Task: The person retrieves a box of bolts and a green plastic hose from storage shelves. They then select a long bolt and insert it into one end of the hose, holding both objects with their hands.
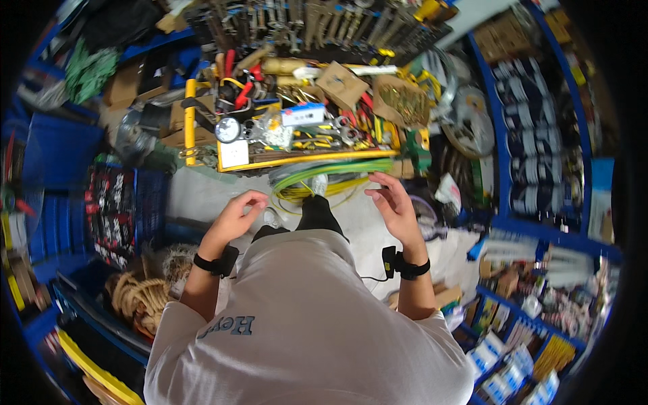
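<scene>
My left hand (241, 214) hangs in the air in front of my body, fingers loosely bent and nothing in them. Level with it, my right hand (393, 208) is raised with thumb and fingers apart, also bare. Between and just beyond them lies a coil of green cable (351, 170) with yellow loops below it, against a yellow-framed cart (270, 162). Heaped on the cart are pliers, a round dial gauge (228, 129), a white-and-blue box (304, 115) and an opened brown package (400, 101) of small brass-coloured pieces. Neither hand touches any of these.
Rows of wrenches (324, 27) line the far side. Blue shelving (503, 135) with dark packs stands on the right. At left are blue bins (64, 152) and a coil of thick rope (140, 297). Clear plastic-wrapped reels (470, 121) sit right of the cart.
</scene>
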The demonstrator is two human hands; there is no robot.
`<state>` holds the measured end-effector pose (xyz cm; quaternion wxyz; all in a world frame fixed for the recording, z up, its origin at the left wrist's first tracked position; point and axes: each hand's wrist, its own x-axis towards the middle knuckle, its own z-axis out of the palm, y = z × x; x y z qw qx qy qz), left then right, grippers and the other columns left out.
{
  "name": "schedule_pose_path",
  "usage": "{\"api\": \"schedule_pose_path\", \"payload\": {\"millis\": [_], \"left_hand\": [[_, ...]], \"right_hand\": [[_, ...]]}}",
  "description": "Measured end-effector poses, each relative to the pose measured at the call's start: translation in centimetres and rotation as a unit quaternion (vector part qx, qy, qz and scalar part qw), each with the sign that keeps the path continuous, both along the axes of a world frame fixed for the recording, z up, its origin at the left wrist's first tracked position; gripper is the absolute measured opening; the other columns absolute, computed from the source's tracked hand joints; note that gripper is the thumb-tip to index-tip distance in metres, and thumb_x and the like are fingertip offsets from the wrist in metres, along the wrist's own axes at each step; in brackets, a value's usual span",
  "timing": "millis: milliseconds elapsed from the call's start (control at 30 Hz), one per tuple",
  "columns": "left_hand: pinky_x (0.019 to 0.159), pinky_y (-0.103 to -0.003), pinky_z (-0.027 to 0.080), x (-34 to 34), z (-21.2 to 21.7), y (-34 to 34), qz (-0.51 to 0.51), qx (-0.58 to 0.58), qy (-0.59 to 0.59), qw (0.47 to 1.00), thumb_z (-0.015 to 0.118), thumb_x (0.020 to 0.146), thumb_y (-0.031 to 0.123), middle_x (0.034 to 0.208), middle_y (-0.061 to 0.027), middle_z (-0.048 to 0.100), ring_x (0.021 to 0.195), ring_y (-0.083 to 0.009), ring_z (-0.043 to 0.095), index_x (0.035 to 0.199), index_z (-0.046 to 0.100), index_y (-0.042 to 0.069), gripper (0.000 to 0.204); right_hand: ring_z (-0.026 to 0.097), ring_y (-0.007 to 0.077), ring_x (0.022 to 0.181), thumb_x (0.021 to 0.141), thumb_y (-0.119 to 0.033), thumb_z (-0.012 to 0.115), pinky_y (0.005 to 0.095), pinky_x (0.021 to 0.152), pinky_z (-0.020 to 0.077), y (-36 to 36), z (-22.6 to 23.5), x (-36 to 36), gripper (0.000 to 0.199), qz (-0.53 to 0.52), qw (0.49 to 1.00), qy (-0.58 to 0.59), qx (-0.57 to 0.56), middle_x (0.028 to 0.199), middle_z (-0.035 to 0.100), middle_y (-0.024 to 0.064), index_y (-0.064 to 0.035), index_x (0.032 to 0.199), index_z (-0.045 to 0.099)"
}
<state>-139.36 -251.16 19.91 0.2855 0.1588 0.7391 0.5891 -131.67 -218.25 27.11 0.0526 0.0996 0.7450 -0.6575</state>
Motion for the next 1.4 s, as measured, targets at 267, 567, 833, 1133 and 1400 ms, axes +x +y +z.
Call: {"api": "schedule_pose_path", "payload": {"millis": [267, 567, 833, 1133, 1400], "left_hand": [[0.077, -0.024, 0.043, -4.8, 1.0, 5.1, 0.029, -0.041, 0.001, 0.999, 0.052, 0.089, 0.014, 0.093, -0.0035, 0.060, 0.085, -0.0100, 0.054, 0.102, 0.055, 0.001, 0.018], [0.075, -0.022, 0.043, -8.3, -0.8, 8.6, 0.127, -0.010, -0.031, 0.991, 0.054, 0.088, 0.015, 0.089, -0.0011, 0.058, 0.083, -0.0087, 0.053, 0.101, 0.055, 0.003, 0.017], [0.074, -0.021, 0.042, -11.7, -1.3, 10.4, 0.123, -0.021, -0.034, 0.992, 0.053, 0.088, 0.012, 0.089, -0.0020, 0.058, 0.083, -0.0083, 0.053, 0.101, 0.055, 0.002, 0.016], [0.075, -0.022, 0.042, -9.9, -2.9, 8.5, 0.122, -0.003, -0.042, 0.992, 0.054, 0.088, 0.013, 0.088, -0.0012, 0.058, 0.083, -0.0082, 0.053, 0.101, 0.055, 0.003, 0.016], [0.073, -0.022, 0.043, -7.4, -3.7, 4.6, 0.141, 0.028, -0.061, 0.988, 0.052, 0.089, 0.011, 0.087, -0.0010, 0.057, 0.081, -0.0083, 0.053, 0.102, 0.054, 0.002, 0.015]], "right_hand": [[0.054, 0.0135, 0.090, 0.086, -0.008, 0.054, 0.0262, 0.081, 0.0437, 3.2, -3.3, -7.9, 0.043, 0.099, 0.995, 0.017, -0.027, 0.118, 0.048, 0.0109, -0.0027, 0.126, 0.037], [0.056, 0.0212, 0.082, 0.081, -0.007, 0.056, 0.0312, 0.077, 0.0449, 8.7, -6.6, -11.2, 0.041, 0.180, 0.976, 0.060, 0.104, 0.105, 0.049, 0.0150, -0.0012, 0.119, 0.042], [0.058, 0.0187, 0.082, 0.082, -0.008, 0.057, 0.0301, 0.073, 0.0465, 8.2, -4.7, -12.8, 0.038, 0.181, 0.972, 0.072, 0.130, 0.101, 0.049, 0.0125, -0.0028, 0.117, 0.043], [0.056, 0.0235, 0.089, 0.080, -0.009, 0.059, 0.0310, 0.077, 0.0466, 7.1, -7.2, -13.1, 0.039, 0.140, 0.981, 0.050, 0.122, 0.108, 0.047, 0.0159, -0.0014, 0.114, 0.041], [0.051, 0.0371, 0.096, 0.075, -0.009, 0.061, 0.0393, 0.082, 0.0430, 7.0, -8.0, -20.6, 0.035, 0.005, 0.928, 0.089, 0.361, 0.101, 0.051, 0.0202, -0.0009, 0.107, 0.048]]}}
